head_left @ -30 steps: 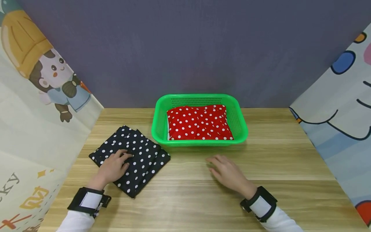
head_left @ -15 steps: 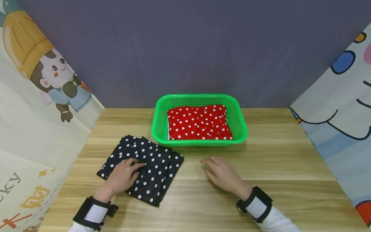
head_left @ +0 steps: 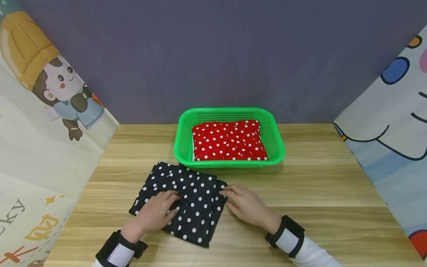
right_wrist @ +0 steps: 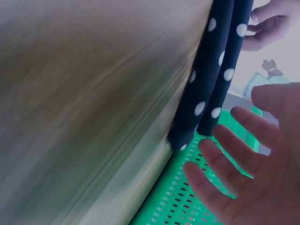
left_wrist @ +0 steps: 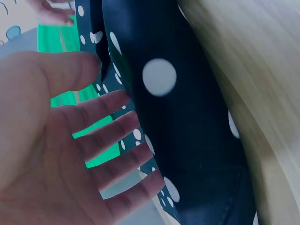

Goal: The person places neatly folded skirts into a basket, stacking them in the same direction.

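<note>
A folded black cloth with white dots (head_left: pixel 193 200) lies on the wooden table, its far edge close to the green basket. My left hand (head_left: pixel 156 213) rests on the cloth's left part, fingers spread and lightly bent; in the left wrist view the fingertips (left_wrist: pixel 125 123) touch the cloth's surface. At the right edge of the cloth is my right hand (head_left: pixel 248 205), its fingertips overlapping the corner in the head view. The right wrist view shows that hand's fingers (right_wrist: pixel 225 145) spread beside the layered fold, with nothing gripped.
The green basket (head_left: pixel 230 164) stands at the back of the table (head_left: pixel 317 178), holding a folded red cloth with white dots (head_left: pixel 230 141). A dark wall rises behind it. Panels with cartoon prints flank the table on both sides.
The black dotted cloth has slid right and toward the near edge under my left hand, turning slightly. My right hand has moved left, so its fingertips now meet the cloth's right corner.
</note>
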A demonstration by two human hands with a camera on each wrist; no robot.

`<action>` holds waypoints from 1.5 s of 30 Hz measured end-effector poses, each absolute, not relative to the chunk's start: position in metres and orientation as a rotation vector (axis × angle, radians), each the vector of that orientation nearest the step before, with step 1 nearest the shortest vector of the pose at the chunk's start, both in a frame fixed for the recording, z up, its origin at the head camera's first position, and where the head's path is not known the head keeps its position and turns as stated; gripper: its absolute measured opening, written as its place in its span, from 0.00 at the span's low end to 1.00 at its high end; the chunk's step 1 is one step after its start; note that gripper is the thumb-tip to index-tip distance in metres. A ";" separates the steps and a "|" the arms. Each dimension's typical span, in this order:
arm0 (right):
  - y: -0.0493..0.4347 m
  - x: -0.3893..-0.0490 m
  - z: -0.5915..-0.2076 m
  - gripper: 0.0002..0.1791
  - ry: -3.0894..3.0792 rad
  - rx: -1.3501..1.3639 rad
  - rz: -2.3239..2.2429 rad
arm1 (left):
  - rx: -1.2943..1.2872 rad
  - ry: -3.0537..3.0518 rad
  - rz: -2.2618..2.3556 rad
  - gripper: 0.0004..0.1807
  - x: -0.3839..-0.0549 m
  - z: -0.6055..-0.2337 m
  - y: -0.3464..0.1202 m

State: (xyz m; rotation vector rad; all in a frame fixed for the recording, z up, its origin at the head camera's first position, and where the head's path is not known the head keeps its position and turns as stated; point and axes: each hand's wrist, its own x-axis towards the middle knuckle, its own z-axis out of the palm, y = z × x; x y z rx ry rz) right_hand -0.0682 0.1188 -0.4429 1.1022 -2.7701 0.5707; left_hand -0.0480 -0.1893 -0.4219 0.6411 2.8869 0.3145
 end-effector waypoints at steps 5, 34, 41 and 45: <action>0.117 -0.065 -0.440 0.20 -2.834 1.125 0.588 | 0.723 2.851 0.340 0.18 -0.045 -0.421 -0.177; 0.155 -0.065 -0.448 0.15 -2.964 0.972 0.583 | 0.773 2.973 0.408 0.20 -0.049 -0.431 -0.179; 0.169 -0.063 -0.449 0.16 -2.944 0.903 0.528 | 0.795 2.909 0.512 0.23 -0.044 -0.440 -0.170; 0.176 -0.061 -0.449 0.18 -2.944 0.864 0.514 | 0.824 2.905 0.518 0.23 -0.042 -0.443 -0.162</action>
